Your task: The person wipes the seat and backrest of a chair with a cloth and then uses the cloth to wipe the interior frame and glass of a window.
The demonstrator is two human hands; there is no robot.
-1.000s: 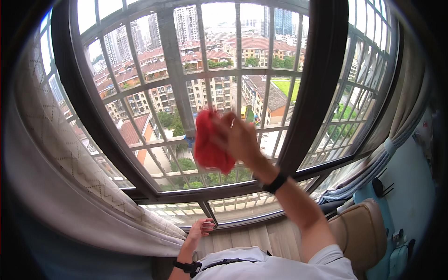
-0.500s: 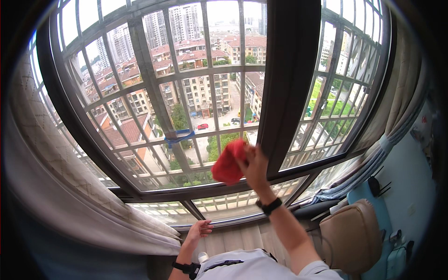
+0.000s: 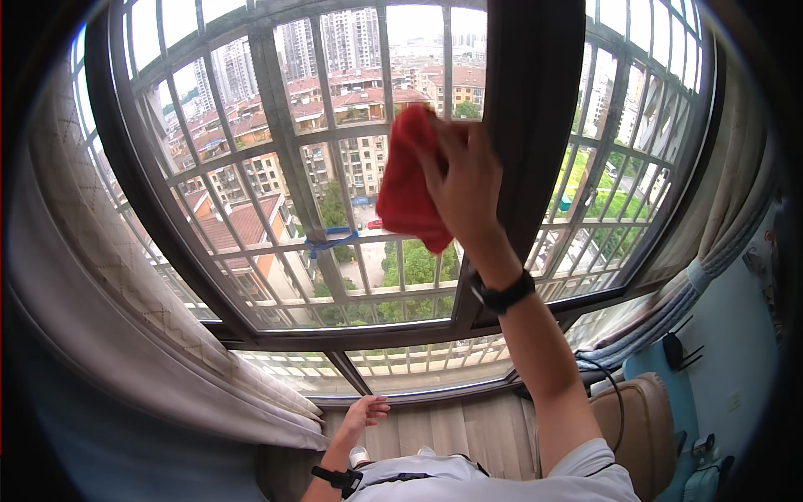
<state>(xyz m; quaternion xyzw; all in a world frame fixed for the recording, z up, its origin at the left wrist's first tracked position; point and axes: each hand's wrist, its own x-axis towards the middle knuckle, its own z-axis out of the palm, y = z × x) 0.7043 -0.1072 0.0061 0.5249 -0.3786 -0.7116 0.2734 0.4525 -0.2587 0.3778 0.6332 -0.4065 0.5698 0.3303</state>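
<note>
Against the pane of a large dark-framed window [image 3: 368, 333], my right hand [image 3: 471, 184] presses a red cloth [image 3: 408, 188]. Its fingers are bent over the cloth's right side, beside the wide dark upright between the panes. A black band circles that wrist. Low in the view, my left hand [image 3: 365, 415] hangs in front of the lower glass with its fingers loosely bent and apart. Nothing shows in it, and a black strap sits on its wrist. Outside the glass, a blue strip [image 3: 332, 241] is tied to the metal window bars.
A grey curtain [image 3: 125, 335] hangs along the left. Another curtain [image 3: 703, 259] is gathered with a tie at the right. A brown chair [image 3: 640, 418] stands at the lower right, near a light blue desk [image 3: 690, 393]. Wooden floor [image 3: 452, 427] lies below the window.
My right hand has carried the red cloth up the pane, with the arm stretched further. My left hand stays low, nearly in place. The whole view has shifted slightly.
</note>
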